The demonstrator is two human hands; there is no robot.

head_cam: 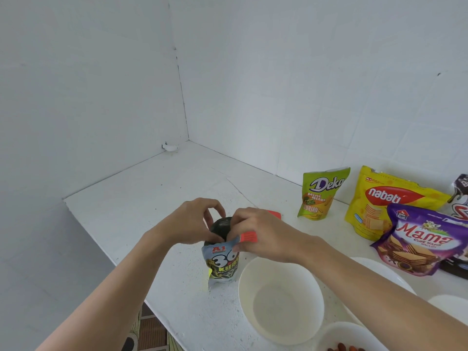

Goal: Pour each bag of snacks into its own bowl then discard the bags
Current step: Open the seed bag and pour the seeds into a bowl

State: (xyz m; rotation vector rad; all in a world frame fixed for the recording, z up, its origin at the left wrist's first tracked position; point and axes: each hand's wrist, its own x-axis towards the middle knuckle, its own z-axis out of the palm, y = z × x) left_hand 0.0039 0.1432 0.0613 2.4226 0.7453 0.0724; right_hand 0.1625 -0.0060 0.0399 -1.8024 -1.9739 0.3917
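1. One sunflower-seed bag (224,268), marked A1 and 360, stands upright on the table (141,198) near its near-left edge. A dark rounded part shows at the bag's top, between the hands.
2. The left hand (195,221) pinches the bag's top from the left with curled fingers. The right hand (260,236) pinches it from the right, so both hold the bag.
3. Four more bags stand to the right by the far wall: a green Deka bag (321,196), a yellow Nabati bag (390,198), a purple Mama wafer bag (415,243) leaning in front of it, and a dark bag (461,196) cut by the right edge.
4. Four white bowls:
   - a large bowl (281,273) just right of the seed bag, under the right forearm;
   - a near bowl (349,333) with reddish-brown pieces;
   - two partly seen further right (379,272) (449,304).
5. A red object (274,214) lies beyond the right hand, mostly hidden.
6. The table is white and rough, set in a corner of white walls (88,97). A patterned floor (152,333) shows below its near edge.
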